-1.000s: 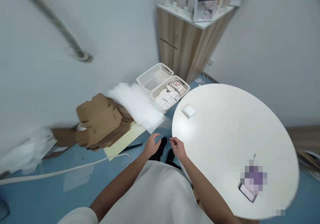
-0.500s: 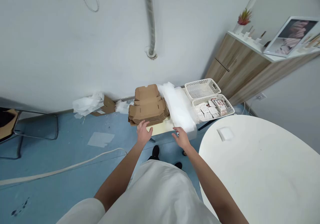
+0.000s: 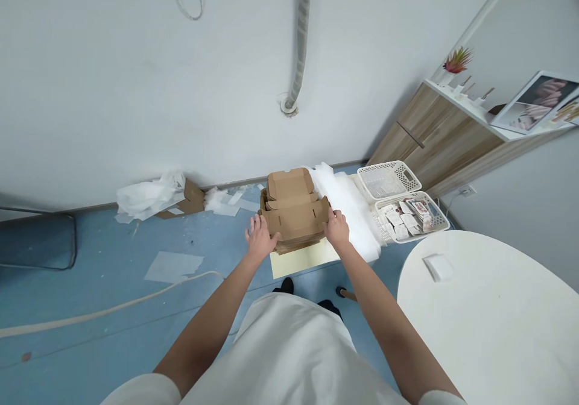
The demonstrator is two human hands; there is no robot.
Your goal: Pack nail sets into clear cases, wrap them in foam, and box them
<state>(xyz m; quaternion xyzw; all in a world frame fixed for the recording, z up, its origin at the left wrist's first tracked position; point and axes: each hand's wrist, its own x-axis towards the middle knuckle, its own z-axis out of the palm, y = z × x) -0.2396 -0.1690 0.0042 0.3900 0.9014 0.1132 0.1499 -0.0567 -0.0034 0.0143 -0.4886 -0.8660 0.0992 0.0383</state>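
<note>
A stack of flat, unfolded brown cardboard boxes (image 3: 296, 218) lies on a small low table with a pale yellow top (image 3: 301, 261). My left hand (image 3: 261, 237) is at the stack's front left corner, thumb over the cardboard and fingers along the side edge. At the opposite side, my right hand (image 3: 337, 229) has its fingers closed around the end flap of the top box; the fingertips are partly hidden. White foam sheets (image 3: 350, 206) lie directly right of the stack, close to my right hand.
Two white plastic baskets (image 3: 389, 179) stand to the right, the nearer one holding printed cards (image 3: 409, 218). A round white table (image 3: 488, 326) bears a small white packet (image 3: 438, 267). A wooden cabinet (image 3: 446, 140) stands behind. White wrapping scraps (image 3: 151, 197) lie on the left floor.
Both hands have moved forward from in front of the stack onto its two sides and now hold the top cardboard box. The view has shifted, and the stack sits more to the right.
</note>
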